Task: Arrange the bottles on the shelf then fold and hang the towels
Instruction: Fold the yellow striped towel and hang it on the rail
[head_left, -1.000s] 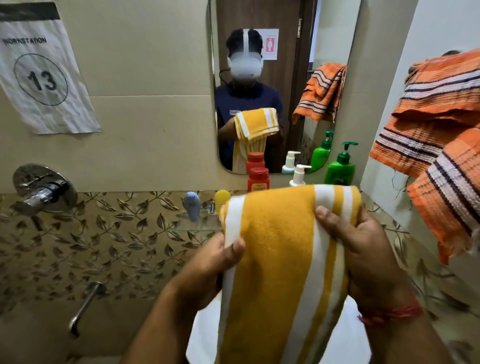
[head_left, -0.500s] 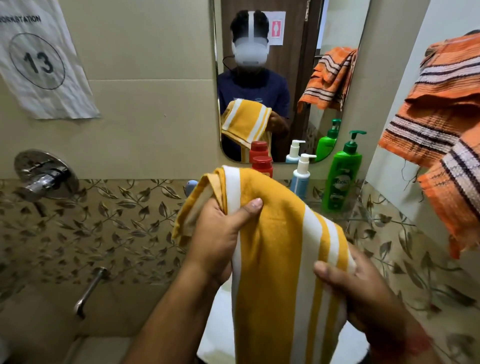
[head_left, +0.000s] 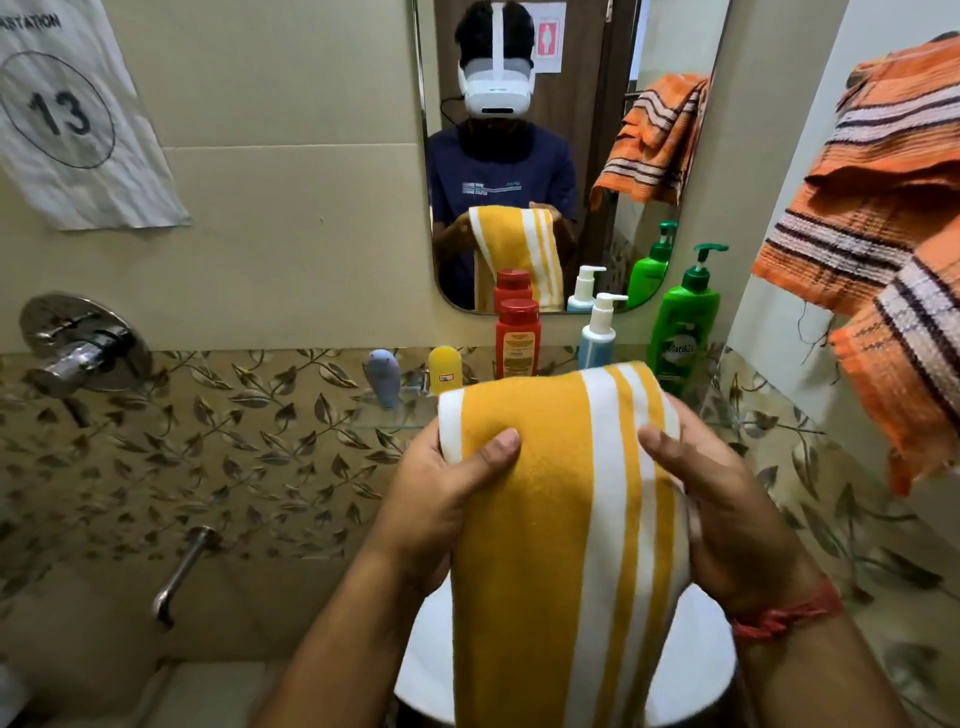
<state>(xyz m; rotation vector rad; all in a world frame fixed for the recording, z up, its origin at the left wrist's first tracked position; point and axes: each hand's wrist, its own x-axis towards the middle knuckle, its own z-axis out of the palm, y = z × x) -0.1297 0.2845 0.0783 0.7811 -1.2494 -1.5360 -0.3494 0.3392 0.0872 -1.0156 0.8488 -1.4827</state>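
A yellow towel with white stripes (head_left: 545, 519) hangs folded lengthwise in front of me over the white basin (head_left: 691, 670). My left hand (head_left: 447, 499) grips its upper left edge, thumb on the front. My right hand (head_left: 727, 509) grips the upper right edge. Behind the towel a glass shelf (head_left: 384, 415) carries a grey-blue bottle (head_left: 383, 375), a small yellow bottle (head_left: 445, 369), a red bottle (head_left: 517, 338), a white-and-blue pump bottle (head_left: 598, 332) and a green pump bottle (head_left: 683, 317). An orange striped towel (head_left: 883, 234) hangs at the right.
A mirror (head_left: 571, 130) on the wall reflects me, the bottles and the orange towel. A chrome tap knob (head_left: 78, 348) and a spout (head_left: 182, 571) stick out of the wall at the left. A paper sign with the number 13 (head_left: 67, 114) hangs at the upper left.
My left hand came down from its raised position and my right hand rose, so the towel's top edge is level again between both hands. More of the bottles show above it.
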